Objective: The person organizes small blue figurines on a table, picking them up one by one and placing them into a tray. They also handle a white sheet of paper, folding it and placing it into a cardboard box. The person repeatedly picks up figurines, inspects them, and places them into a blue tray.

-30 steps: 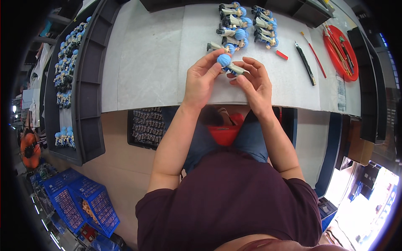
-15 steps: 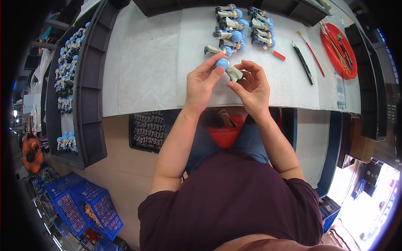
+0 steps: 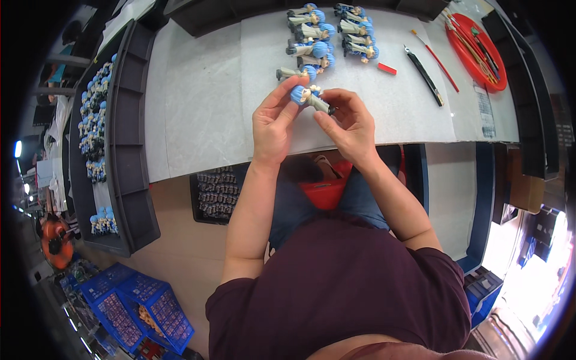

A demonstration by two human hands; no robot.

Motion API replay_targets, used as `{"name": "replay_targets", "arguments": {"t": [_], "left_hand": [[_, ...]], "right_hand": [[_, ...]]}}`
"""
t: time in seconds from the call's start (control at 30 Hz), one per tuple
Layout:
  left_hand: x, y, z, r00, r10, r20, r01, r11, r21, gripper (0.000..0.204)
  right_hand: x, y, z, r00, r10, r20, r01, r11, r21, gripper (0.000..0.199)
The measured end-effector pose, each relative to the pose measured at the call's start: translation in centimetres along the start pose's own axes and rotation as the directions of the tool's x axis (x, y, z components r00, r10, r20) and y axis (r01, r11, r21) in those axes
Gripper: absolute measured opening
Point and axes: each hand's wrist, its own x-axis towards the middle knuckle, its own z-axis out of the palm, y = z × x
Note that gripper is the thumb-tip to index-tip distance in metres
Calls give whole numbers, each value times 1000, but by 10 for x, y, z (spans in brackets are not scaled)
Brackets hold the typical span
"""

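Between my two hands, above the near part of the white table, is a small figurine (image 3: 315, 102) with blue hair and a pale coat. My left hand (image 3: 274, 125) pinches its head between thumb and fingers. My right hand (image 3: 350, 125) curls round the foot end, thumb below and fingers above, with the dark feet showing by the fingertips. Just beyond my left fingertips lies another figurine (image 3: 294, 73) of the same kind. Two columns of such figurines, several in the left column (image 3: 312, 48) and several in the right column (image 3: 358, 36), lie on their sides farther back.
Right of the figurines lie a red stick (image 3: 387, 69), a black-handled tool (image 3: 423, 75), a thin red brush (image 3: 437, 60) and a red tray (image 3: 501, 84) of brushes. A dark divided tray (image 3: 129, 156) with more figurines stands at left. Blue crates (image 3: 168, 309) sit on the floor.
The figurine has turned in my hands, so its front and dark feet now show instead of the back of its coat. The whole view has shifted slightly.
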Motion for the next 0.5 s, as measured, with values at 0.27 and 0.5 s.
{"name": "replay_targets", "arguments": {"t": [0.27, 0.5], "left_hand": [[-4, -5, 1, 999, 38, 29, -43, 978, 206, 40], [-2, -7, -10, 994, 2, 109, -24, 980, 196, 33]], "right_hand": [[-22, -30, -50, 909, -370, -190, 247, 848, -469, 26], [-99, -59, -208, 327, -396, -858, 107, 918, -383, 26]]}}
